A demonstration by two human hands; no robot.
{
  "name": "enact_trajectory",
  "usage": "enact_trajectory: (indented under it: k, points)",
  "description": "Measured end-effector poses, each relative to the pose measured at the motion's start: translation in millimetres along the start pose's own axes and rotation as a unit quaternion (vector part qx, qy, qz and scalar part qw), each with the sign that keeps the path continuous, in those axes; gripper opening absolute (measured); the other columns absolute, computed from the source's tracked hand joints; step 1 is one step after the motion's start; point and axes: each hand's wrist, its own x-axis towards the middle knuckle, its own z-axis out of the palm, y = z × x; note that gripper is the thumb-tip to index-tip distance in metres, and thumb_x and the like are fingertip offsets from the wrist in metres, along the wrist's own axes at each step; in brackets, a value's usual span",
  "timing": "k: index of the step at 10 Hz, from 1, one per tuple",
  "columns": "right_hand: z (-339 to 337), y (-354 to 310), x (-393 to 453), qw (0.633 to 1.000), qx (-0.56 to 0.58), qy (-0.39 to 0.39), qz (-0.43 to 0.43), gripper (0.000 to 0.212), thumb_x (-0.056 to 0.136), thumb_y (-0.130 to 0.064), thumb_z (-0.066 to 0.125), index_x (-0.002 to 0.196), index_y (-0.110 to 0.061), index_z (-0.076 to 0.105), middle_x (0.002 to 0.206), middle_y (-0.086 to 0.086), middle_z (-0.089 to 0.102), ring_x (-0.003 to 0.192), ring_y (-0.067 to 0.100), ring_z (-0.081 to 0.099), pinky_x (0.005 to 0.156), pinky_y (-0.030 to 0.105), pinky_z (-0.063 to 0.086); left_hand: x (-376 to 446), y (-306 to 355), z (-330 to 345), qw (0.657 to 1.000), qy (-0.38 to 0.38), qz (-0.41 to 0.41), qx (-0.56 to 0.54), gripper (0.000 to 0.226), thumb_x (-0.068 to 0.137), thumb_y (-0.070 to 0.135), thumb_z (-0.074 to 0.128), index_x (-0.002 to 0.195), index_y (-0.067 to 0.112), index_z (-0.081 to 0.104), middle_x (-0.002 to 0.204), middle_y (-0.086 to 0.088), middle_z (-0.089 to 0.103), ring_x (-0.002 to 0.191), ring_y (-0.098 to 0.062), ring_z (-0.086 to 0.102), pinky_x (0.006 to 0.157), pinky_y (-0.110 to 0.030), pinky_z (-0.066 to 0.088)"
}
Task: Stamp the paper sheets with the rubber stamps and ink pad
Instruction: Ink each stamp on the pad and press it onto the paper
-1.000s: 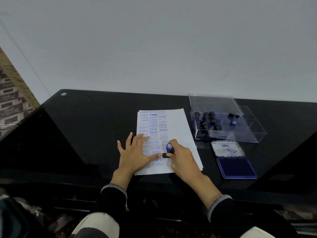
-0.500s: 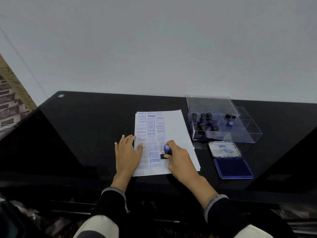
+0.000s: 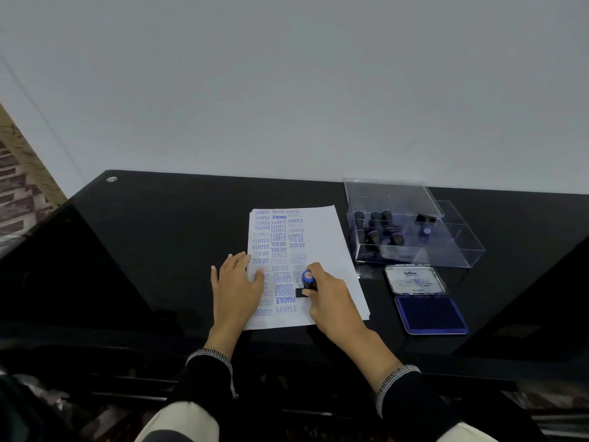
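Paper stack (image 3: 322, 237) is lying thin and floppy under left hand (image 3: 237, 282), fingers flattened, pinning it. Right hand (image 3: 331, 303) fingers are clamping the stamp (image 3: 308, 282), light and rigid, best held by its handle, pressing beside the thumb.

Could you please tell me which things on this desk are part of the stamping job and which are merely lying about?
Part of the job:
- paper sheets
- rubber stamp, gripped by the right hand
- left hand, flat on the sheets
- open ink pad
- spare stamps in the clear box

Lying about:
- metal stud at the desk's corner
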Motion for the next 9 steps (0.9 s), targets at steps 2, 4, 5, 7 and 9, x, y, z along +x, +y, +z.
enact_trajectory:
  k: [2, 4, 5, 7, 9]
  points:
    - [-0.2, -0.5, 2.1, 1.000, -0.019, 0.001, 0.000, 0.031, 0.084, 0.007, 0.049, 0.105, -0.016, 0.043, 0.092, -0.001, 0.052, 0.089, 0.013, 0.064, 0.060, 0.019, 0.045, -0.6, 0.7, 0.0, 1.000, 0.000, 0.002, -0.003, 0.050, 0.097, 0.034, 0.050, 0.140, 0.012, 0.045, 0.147, 0.000, 0.043, 0.144, -0.015, 0.024, 0.119, -0.042, 0.001]
    - [-0.9, -4.5, -0.2, 0.999, -0.053, 0.004, 0.008, 0.033, 0.082, 0.005, 0.048, 0.108, -0.016, 0.044, 0.095, 0.001, 0.046, 0.088, 0.018, 0.062, 0.066, 0.026, 0.046, -0.3, 0.4, 0.2, 1.000, -0.001, 0.002, 0.005, 0.050, 0.096, 0.035, 0.050, 0.141, 0.011, 0.045, 0.147, 0.000, 0.043, 0.144, -0.015, 0.024, 0.120, -0.043, 0.002]
    - [-3.5, -7.8, 2.2, 0.997, -0.072, -0.005, 0.007, 0.034, 0.083, 0.005, 0.048, 0.110, -0.015, 0.043, 0.090, 0.000, 0.043, 0.080, 0.016, 0.053, 0.064, 0.025, 0.039, -0.3, 0.6, 0.1, 1.000, 0.000, 0.003, 0.006, 0.051, 0.096, 0.035, 0.050, 0.141, 0.011, 0.045, 0.147, 0.000, 0.043, 0.144, -0.015, 0.025, 0.119, -0.043, 0.002]
    - [-0.8, -8.4, 1.4, 0.997, -0.078, -0.001, 0.017, 0.035, 0.083, 0.003, 0.049, 0.113, -0.015, 0.043, 0.096, 0.004, 0.050, 0.089, 0.022, 0.060, 0.070, 0.032, 0.049, -0.2, -0.2, 0.7, 1.000, -0.001, 0.004, 0.011, 0.051, 0.096, 0.035, 0.049, 0.141, 0.011, 0.045, 0.147, 0.000, 0.043, 0.143, -0.016, 0.025, 0.120, -0.044, 0.003]
    - [0.3, -9.2, -2.6, 0.994, -0.109, 0.008, 0.008, 0.037, 0.086, 0.000, 0.050, 0.120, -0.013, 0.042, 0.100, 0.006, 0.051, 0.085, 0.021, 0.051, 0.066, 0.026, 0.039, -0.3, 0.2, 0.7, 1.000, 0.001, 0.007, 0.011, 0.050, 0.096, 0.035, 0.050, 0.140, 0.012, 0.045, 0.146, 0.000, 0.043, 0.143, -0.016, 0.026, 0.119, -0.044, 0.003]
